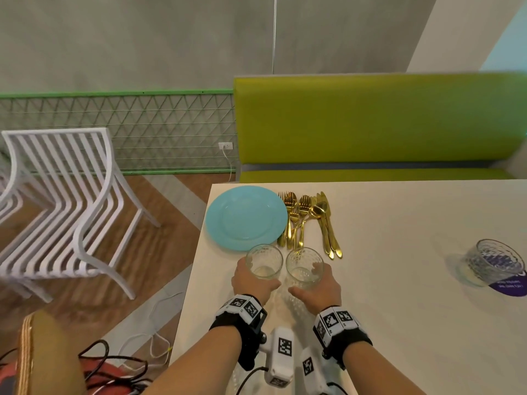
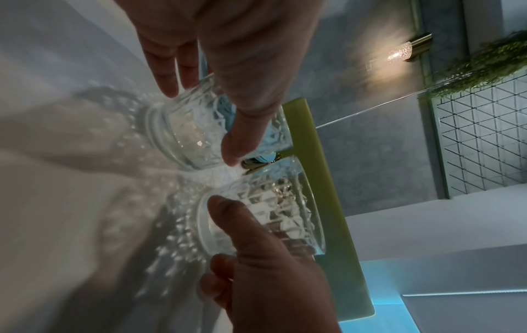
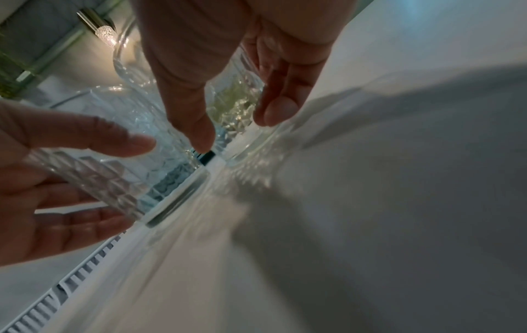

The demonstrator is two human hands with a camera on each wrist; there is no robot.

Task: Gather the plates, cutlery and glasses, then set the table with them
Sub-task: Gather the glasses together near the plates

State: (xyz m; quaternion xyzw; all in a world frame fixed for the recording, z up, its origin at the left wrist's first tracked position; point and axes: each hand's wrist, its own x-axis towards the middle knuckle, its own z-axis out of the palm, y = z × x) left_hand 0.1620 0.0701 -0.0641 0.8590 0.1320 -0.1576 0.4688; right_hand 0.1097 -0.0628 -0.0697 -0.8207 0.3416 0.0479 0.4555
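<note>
Two clear cut-pattern glasses stand side by side on the white table (image 1: 399, 295). My left hand (image 1: 261, 273) grips the left glass (image 1: 263, 256), thumb on its near side and fingers round the far side. My right hand (image 1: 305, 279) grips the right glass (image 1: 303, 258) the same way. In the left wrist view my left hand (image 2: 202, 121) wraps the left glass (image 2: 185, 137); the right glass (image 2: 273, 211) sits below it. The right wrist view has my right hand (image 3: 236, 130) on the right glass (image 3: 236, 101). Beyond lie a teal plate (image 1: 246, 218) and gold cutlery (image 1: 308, 220).
A third glass (image 1: 493, 260) stands on a purple coaster at the table's right. A green bench (image 1: 379, 124) runs along the far side. White chairs (image 1: 65, 206) stand left of the table, with cables (image 1: 114, 366) on the floor.
</note>
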